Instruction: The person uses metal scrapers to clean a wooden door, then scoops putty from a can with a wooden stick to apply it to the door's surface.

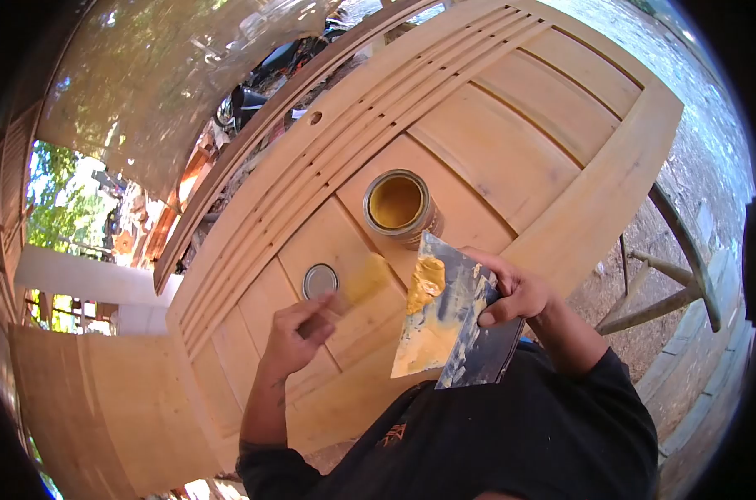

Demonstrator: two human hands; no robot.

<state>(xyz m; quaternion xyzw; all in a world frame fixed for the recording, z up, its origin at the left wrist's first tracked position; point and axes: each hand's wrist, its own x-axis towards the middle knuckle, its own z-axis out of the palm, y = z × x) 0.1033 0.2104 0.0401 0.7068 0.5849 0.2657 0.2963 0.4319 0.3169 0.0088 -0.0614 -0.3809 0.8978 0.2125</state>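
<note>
My right hand (518,292) grips dark flat putty spreaders (461,317), overlapped, thumb on top. A thick lump of yellow putty (425,283) sits on the upper left of the front one, with a thinner smear below it. My left hand (299,329) is over the lower part of a wooden door (495,137), its fingers closed on a flat yellowish blade (364,282) smeared by motion; its exact kind is unclear. Beyond the hands, an open tin (397,204) with yellow putty inside stands on the door. Its round lid (320,282) lies just past my left fingertips.
The door has raised panels, long grooves and a round hole (315,117). A long wooden frame piece (286,87) runs along its far side. At the right is a metal stand (686,250); at the lower left, a plywood sheet (103,400). Scrap items lie beyond.
</note>
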